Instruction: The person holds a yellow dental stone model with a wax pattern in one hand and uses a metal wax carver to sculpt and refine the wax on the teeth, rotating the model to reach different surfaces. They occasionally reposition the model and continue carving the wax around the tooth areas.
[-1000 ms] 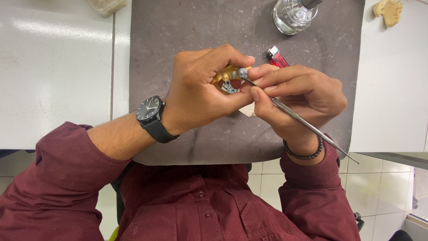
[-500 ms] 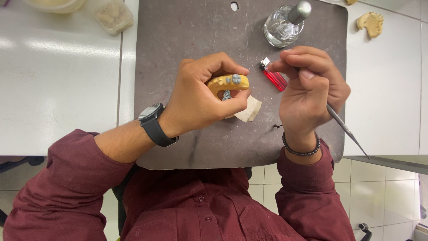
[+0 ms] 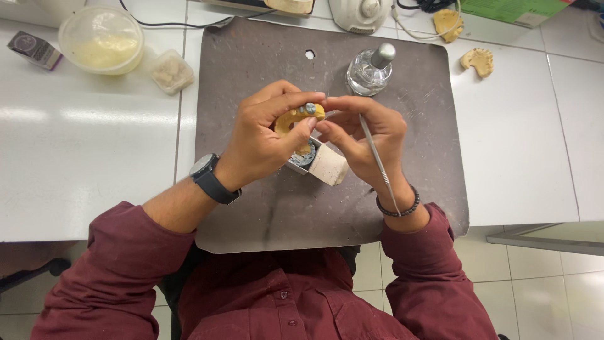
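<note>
My left hand (image 3: 267, 141) grips a yellow dental cast (image 3: 296, 117) with a small grey piece on its top edge, held above a grey mat (image 3: 251, 208). My right hand (image 3: 368, 141) holds a thin metal tool (image 3: 376, 160) whose shaft runs back along the wrist, its fingertips touching the cast. Just below both hands a small white block with a grey dish (image 3: 318, 162) rests on the mat. A black watch sits on my left wrist, a bead bracelet on the right.
A clear glass bottle with a metal cap (image 3: 370, 72) stands behind the hands. Two more yellow casts (image 3: 477, 61) lie at the back right. A lidded round tub (image 3: 100, 39) and a small container (image 3: 168, 71) sit at the back left on the white table.
The right hand has come back to the cast, fingertips meeting the left hand's. The red item on the mat is no longer visible. The view shifted, showing more of the table's back.
</note>
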Demonstrator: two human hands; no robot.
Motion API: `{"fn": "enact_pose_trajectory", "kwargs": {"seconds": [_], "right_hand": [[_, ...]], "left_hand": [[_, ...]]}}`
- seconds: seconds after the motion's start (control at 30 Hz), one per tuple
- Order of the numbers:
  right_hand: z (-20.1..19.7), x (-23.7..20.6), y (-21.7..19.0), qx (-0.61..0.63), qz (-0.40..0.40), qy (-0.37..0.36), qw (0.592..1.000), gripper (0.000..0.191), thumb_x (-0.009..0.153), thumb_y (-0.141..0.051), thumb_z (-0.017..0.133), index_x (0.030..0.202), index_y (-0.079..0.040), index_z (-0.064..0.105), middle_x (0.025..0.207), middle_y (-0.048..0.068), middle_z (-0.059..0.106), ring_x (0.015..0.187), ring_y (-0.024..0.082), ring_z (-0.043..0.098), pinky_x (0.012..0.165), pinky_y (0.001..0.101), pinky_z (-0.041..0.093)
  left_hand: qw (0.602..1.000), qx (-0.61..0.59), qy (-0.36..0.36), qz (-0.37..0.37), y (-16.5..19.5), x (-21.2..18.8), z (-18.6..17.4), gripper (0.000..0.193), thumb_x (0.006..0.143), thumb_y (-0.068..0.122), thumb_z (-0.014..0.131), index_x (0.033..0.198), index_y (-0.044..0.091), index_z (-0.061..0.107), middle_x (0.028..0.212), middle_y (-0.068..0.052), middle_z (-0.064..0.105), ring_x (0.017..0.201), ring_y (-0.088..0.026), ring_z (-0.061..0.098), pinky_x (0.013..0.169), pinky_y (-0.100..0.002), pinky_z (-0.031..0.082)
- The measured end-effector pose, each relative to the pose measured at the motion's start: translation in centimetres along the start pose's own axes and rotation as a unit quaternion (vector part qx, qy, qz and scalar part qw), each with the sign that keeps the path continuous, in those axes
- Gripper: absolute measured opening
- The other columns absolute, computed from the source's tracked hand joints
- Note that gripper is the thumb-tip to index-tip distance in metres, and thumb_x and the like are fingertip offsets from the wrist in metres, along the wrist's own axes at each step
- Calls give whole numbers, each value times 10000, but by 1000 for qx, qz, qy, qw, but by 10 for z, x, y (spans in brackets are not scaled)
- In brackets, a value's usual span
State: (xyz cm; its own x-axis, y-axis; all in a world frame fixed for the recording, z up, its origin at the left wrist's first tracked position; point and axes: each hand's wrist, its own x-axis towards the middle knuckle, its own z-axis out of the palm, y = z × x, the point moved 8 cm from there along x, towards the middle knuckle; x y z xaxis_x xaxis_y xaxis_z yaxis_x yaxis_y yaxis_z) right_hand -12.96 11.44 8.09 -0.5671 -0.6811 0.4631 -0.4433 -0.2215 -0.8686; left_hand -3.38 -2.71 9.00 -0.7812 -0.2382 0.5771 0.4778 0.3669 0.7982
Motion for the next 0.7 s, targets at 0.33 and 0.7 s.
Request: {"fn": "enact_pose_trajectory", "kwargs": {"seconds": [0.33,0.7], "right_hand": [[1,0,-21,-102,-124,46,986,160,951,88,775,1072,20,696,1111,178,761,974,188,772,777,235,640],[-5,-3,-20,-142,-120,76,980,179,915,64,822,1042,1,712,1064,154,774,872,125,743,636,173,554]], "left_hand": [[998,23,5,54,12,0,-4,332,1000,38,646,1330,21,674,1104,-83,673,897,-141,684,771,-259,568],[998,48,11,46,4,-5,3,329,1033,71,702,1356,47,647,1018,-68,693,837,-143,664,710,-276,521]]}}
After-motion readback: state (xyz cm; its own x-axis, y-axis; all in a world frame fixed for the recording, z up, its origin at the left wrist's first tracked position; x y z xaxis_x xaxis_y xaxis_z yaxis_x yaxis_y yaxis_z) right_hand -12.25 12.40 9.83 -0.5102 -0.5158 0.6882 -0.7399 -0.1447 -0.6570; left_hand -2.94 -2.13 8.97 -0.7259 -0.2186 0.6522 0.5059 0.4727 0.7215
